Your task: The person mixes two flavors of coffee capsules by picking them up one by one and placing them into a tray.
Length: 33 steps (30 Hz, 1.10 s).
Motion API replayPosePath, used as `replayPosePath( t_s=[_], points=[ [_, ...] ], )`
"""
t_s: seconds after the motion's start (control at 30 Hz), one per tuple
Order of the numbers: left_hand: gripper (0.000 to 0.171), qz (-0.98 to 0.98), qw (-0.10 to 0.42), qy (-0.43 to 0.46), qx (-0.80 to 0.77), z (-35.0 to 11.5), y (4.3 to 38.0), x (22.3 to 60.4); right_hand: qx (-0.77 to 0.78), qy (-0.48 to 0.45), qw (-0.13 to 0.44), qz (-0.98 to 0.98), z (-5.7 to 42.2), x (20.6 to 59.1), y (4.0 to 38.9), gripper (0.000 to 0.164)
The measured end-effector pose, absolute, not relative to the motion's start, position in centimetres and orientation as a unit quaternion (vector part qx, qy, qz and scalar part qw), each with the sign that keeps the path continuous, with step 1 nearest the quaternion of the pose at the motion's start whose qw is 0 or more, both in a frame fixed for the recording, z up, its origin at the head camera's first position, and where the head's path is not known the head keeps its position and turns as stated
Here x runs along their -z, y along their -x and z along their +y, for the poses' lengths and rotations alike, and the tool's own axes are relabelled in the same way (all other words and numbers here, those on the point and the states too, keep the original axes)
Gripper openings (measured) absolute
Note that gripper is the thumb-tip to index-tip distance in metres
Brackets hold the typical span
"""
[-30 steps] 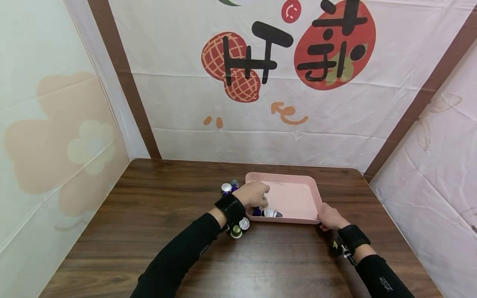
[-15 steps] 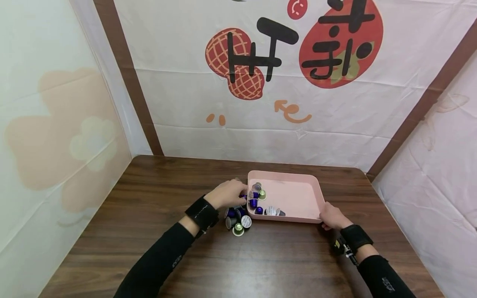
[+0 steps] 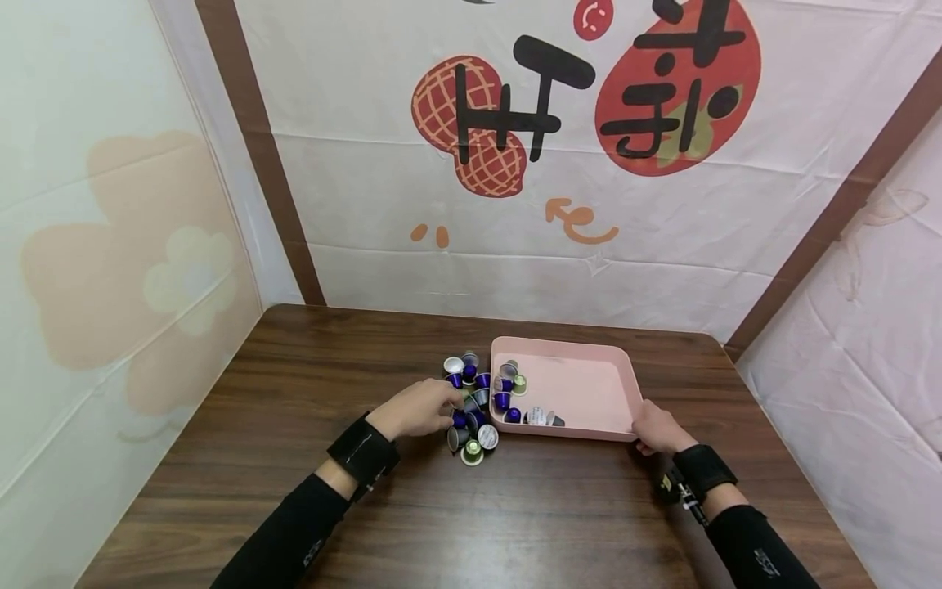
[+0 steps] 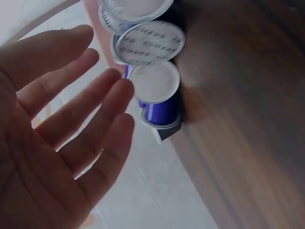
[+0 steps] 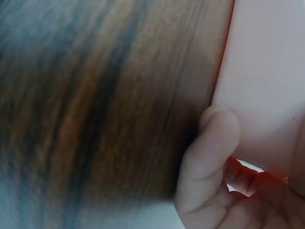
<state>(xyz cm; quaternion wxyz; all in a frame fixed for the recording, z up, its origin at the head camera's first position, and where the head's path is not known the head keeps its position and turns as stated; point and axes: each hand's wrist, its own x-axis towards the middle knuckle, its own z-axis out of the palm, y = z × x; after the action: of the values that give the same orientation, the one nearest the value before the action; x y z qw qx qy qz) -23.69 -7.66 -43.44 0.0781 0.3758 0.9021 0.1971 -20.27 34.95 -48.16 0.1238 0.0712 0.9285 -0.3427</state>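
A pink tray point(image 3: 581, 380) stands on the wooden table, with several coffee capsules point(image 3: 502, 400) along its left side and near left corner. Left of it lies a loose heap of capsules point(image 3: 488, 437) in blue, grey, green and white-lidded kinds. My left hand point(image 3: 418, 408) hovers at the heap's left side. In the left wrist view that hand point(image 4: 71, 129) has spread, relaxed fingers and an empty palm, beside white-lidded capsules point(image 4: 155, 81). My right hand point(image 3: 661, 427) grips the tray's near right corner; in the right wrist view its fingers point(image 5: 209, 157) curl at the tray wall point(image 5: 267, 71).
Patterned cloth walls point(image 3: 353, 204) rise behind and at both sides of the table point(image 3: 559, 515). Bare wood stretches in front of the tray and left of the heap. Black bands point(image 3: 364, 450) circle both wrists.
My left hand has come out of the tray and moved left, back over the heap's side. More capsules now show along the tray's left side. The right hand keeps hold of the tray corner.
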Motion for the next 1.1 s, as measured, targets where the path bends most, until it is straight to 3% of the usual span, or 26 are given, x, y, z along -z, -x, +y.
replayPosePath(
  t_s=[0.37, 1.1],
  points=[
    [0.011, 0.901, 0.057, -0.392, -0.177, -7.8, 23.8, 45.0, 0.339, -0.079, 0.129, 0.929, 34.9, 48.1, 20.3, 0.034],
    [0.018, 0.913, 0.063, -0.375, -0.148, -8.5, 23.7, 46.3, 0.344, -0.085, 0.130, 0.926, 34.9, 48.1, 20.4, 0.036]
  ],
)
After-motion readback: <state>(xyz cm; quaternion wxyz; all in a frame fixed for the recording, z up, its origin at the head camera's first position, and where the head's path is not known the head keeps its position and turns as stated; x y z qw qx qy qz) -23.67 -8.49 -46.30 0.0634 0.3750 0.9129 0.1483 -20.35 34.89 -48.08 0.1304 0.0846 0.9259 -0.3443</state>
